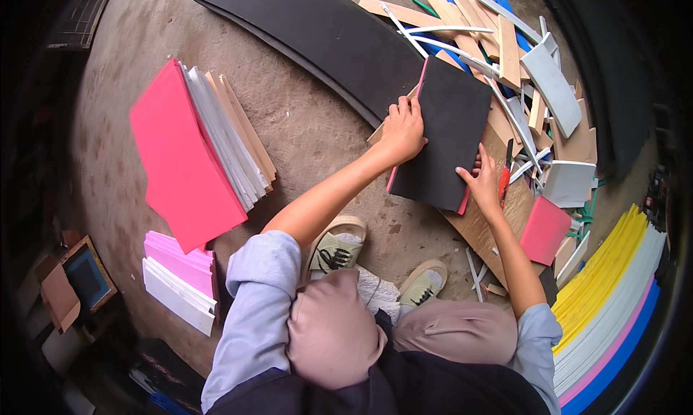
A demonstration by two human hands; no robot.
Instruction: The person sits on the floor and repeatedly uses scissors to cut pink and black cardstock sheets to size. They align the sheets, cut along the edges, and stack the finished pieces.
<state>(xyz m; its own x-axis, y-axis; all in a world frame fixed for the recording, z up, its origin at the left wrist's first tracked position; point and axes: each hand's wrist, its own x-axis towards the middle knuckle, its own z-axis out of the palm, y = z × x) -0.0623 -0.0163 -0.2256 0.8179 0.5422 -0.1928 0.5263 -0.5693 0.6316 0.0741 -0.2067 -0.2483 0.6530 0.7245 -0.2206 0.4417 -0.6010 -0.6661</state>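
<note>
A black rectangular foam sheet [444, 141] lies tilted over the wooden board, with pink sheet showing along its edges. My left hand [404, 132] is closed on its left edge, where a tan sheet edge also pokes out. On the opposite edge, my right hand [482, 175] grips the stack with the thumb on top; part of its fingers is hidden. Close beside that hand is a red utility knife [504, 178] on the wooden board [516, 206].
Pink, grey and tan sheets [188, 155] are stacked at left, above a smaller pink and white pile [180, 274]. Long black sheets [289, 32] lie ahead. Offcut strips [509, 50] heap up at the far right; long yellow, white, pink and blue sheets [610, 285] stand near right.
</note>
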